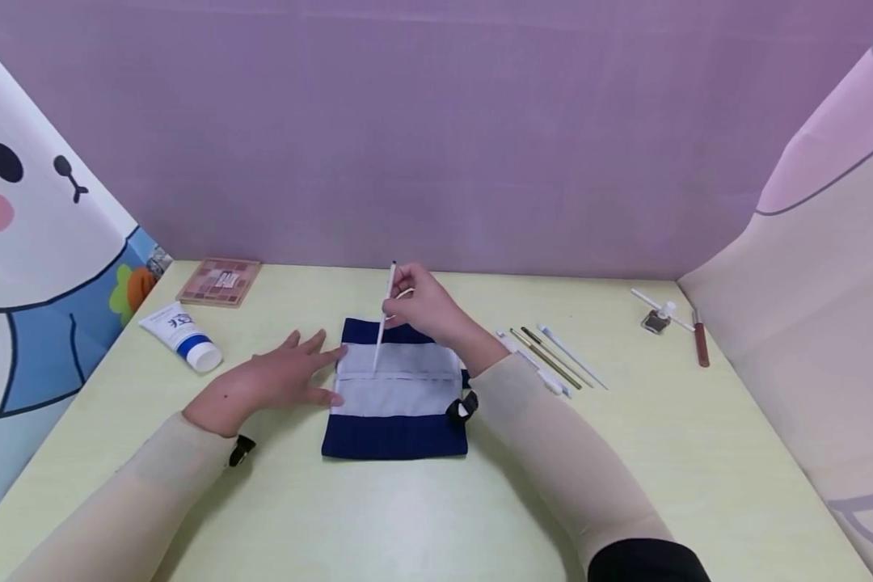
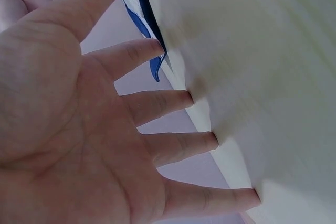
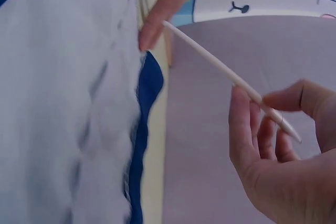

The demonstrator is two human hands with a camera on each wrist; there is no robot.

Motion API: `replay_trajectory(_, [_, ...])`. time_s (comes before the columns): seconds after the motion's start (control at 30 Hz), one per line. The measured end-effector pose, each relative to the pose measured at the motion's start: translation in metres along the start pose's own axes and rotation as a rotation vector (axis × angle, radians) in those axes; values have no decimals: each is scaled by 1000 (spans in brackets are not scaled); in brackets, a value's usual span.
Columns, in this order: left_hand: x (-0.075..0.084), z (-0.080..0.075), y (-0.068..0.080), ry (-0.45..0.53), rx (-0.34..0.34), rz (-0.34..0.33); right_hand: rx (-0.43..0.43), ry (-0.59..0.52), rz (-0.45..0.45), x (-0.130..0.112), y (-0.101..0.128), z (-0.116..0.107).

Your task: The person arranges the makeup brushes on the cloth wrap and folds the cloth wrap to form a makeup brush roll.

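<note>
Pouch (image 1: pixel 395 396) sits mid-table, and we've got the right hand (image 1: pixel 425 307) pinching a white stick (image 1: pixel 384 319) with its tip just at the pocket edge, the left hand (image 1: pixel 276 380) flat and steadying the left side, while four more sticks (image 1: pixel 553 356) wait to the right.

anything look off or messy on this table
Nothing stands out. The blue and grey pouch lies flat and square, the left hand rests at its edge, and the right hand holds a white stick upright over it. The tools at the right lie in a tidy row.
</note>
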State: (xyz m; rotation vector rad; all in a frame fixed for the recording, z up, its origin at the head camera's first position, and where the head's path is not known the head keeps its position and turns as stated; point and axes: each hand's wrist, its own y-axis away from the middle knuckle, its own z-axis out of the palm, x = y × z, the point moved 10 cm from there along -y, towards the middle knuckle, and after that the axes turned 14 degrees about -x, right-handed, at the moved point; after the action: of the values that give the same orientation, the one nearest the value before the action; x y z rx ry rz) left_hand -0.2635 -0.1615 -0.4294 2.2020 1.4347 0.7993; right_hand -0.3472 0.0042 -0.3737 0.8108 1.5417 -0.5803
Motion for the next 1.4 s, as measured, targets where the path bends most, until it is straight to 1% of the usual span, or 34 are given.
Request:
replay_trajectory(0.1, [0,0,0,-2,-3,-3,36,-3,20,6,-11,4])
replay_trajectory(0.17, [0,0,0,-7,-4,-2,46,-3,39,11,-17,7])
replay_trajectory(0.4, [1,-1,0,-9,0,4,-4,14,119,27,-34,22])
replay_trajectory(0.63, [3,-3,2,-14,6,12,-43,-2,207,37,-35,33])
replay_trajectory(0.77, [4,-2,3,-7,-1,8,-66,85,255,39,-33,37])
replay_trajectory(0.93, [4,-2,4,-15,8,14,-89,237,324,41,-30,41])
replay_trajectory(1.03, [4,-2,3,-16,9,18,-126,323,364,41,-28,45])
replay_trajectory(1.17, [3,-1,2,-12,5,15,-166,416,380,38,-25,49])
replay_trajectory(1.27, [3,-1,2,-14,7,14,-157,428,377,37,-22,48])
replay_trajectory(1.4, [3,-2,2,-15,6,13,-131,386,368,36,-19,45])
